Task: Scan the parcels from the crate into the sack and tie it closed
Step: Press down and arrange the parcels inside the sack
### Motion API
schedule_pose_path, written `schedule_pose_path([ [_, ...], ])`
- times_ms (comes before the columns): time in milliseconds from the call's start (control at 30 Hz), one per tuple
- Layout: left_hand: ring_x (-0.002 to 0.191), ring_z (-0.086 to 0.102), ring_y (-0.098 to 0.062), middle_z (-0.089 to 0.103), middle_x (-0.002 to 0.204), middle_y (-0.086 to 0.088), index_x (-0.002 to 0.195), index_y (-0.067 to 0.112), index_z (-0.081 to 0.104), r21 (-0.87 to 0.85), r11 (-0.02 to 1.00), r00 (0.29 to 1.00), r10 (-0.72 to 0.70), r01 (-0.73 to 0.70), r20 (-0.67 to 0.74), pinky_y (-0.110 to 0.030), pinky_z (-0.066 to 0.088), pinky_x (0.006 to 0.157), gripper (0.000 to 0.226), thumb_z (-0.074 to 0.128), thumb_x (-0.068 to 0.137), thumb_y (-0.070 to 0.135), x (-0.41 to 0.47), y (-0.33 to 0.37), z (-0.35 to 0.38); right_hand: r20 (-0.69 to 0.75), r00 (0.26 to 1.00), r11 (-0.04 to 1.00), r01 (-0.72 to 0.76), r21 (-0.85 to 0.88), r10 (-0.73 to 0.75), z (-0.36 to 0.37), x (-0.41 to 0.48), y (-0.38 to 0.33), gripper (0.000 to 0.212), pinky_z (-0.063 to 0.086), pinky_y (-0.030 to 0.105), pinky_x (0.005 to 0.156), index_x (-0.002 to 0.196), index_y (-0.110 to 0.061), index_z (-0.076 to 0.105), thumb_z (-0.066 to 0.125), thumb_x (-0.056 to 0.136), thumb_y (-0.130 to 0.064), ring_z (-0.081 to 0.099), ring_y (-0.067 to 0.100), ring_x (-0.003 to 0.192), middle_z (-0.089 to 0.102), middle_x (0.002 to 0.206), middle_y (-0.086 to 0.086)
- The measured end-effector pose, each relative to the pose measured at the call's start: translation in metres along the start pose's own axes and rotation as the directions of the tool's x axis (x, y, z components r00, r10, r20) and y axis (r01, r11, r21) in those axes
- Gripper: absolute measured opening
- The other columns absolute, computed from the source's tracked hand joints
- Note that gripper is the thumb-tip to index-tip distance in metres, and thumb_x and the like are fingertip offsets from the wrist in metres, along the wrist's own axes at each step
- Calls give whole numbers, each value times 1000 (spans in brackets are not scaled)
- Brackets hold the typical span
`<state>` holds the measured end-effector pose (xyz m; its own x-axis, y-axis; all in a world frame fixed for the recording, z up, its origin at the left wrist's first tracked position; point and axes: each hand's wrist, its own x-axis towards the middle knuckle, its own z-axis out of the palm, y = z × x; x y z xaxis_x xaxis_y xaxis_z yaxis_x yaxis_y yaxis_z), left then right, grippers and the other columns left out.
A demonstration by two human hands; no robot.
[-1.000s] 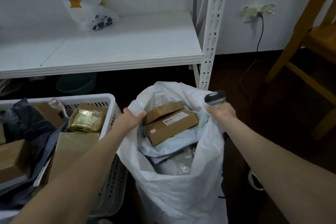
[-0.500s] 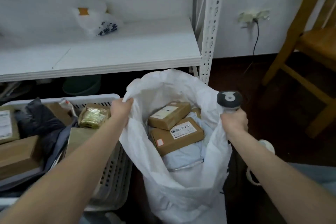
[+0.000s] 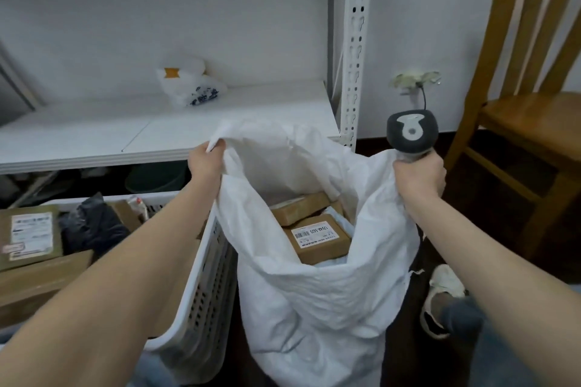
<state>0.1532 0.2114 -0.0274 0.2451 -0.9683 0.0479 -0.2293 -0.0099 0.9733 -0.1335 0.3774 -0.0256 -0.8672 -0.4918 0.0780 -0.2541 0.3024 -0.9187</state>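
Left hand [image 3: 204,163] pinches sack [image 3: 314,308] rim; right hand [image 3: 419,177] clenches rim plus scanner [image 3: 412,132]. Mouth open between hands; parcels [image 3: 317,239] inside, below hands. Judged: fabric limp, slippery; load heavy. Gather neck just under hands.

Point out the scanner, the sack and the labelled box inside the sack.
scanner [image 3: 412,132], head view, on its dark grey head.
sack [image 3: 308,308], head view, on its front wall.
labelled box [image 3: 314,234], head view, on its white label.

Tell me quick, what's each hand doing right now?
Left hand: closed, gripping the rim of the sack.
Right hand: closed around the scanner, with the sack's opposite edge bunched in the same grip.
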Motion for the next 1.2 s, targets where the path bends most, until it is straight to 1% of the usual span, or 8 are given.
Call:
schedule_pose_path([
  [133,69,39,-25,41,65,-13,62,13,47,109,991,997,78,-79,16,-32,30,60,30,49,92,18,9,2,7,-22,999,999,33,-27,-34,2,-5,7,28,45,38,86,114,-17,61,60,87,-12,60,33,107,66,112,10],
  [233,93,60,-40,64,96,-25,100,-1,64,395,918,997,-8,-24,78,-40,47,77,25,51,93,19,4,-46,9,38,999,988,16,-157,-10,10,-23,40,22,42,33,76,108,-17,60,59,87,-13,62,32,97,67,104,11],
  [333,118,52,-42,53,130,-25,138,-1,39,562,821,958,-235,104,167,-46,46,96,60,60,92,30,-8,-100,1,108,992,960,-36,-277,68,19,-44,75,23,40,33,72,110,-18,60,58,87,-16,61,34,93,67,101,12],
  [500,135,32,-45,17,153,-26,154,22,-5,684,726,947,-166,-72,275,-54,35,104,108,74,81,35,-37,-137,-12,217,965,926,-60,-372,149,25,-61,96,33,38,32,74,120,-21,58,57,87,-18,60,38,100,66,108,13],
  [667,130,40,-43,9,154,-24,153,24,-10,750,654,929,-209,-99,305,-49,42,99,106,72,85,25,-51,-148,-20,338,916,917,-72,-392,216,24,-60,84,26,41,33,73,110,-14,59,64,84,-18,55,29,86,57,93,6],
  [867,139,25,-40,12,154,-21,153,16,4,775,565,929,-39,-284,369,-48,37,105,102,73,82,38,-72,-136,-18,428,889,954,-33,-297,164,20,-61,47,19,56,36,71,91,-11,59,68,82,-25,67,24,76,67,84,7],
  [1033,142,22,-33,10,157,-15,154,16,6,763,567,918,-28,-310,395,-46,37,108,100,72,83,39,-93,-132,-31,647,712,946,-322,-46,274,34,-91,12,14,44,24,47,97,2,62,61,89,-9,60,14,47,68,69,14],
  [1200,136,31,-34,20,151,-16,151,18,18,744,584,907,-30,-325,420,-45,42,103,91,73,82,36,-109,-132,-64,764,564,878,-479,-5,313,55,-133,8,14,43,22,43,104,-1,59,57,91,-6,51,9,43,60,68,9],
])
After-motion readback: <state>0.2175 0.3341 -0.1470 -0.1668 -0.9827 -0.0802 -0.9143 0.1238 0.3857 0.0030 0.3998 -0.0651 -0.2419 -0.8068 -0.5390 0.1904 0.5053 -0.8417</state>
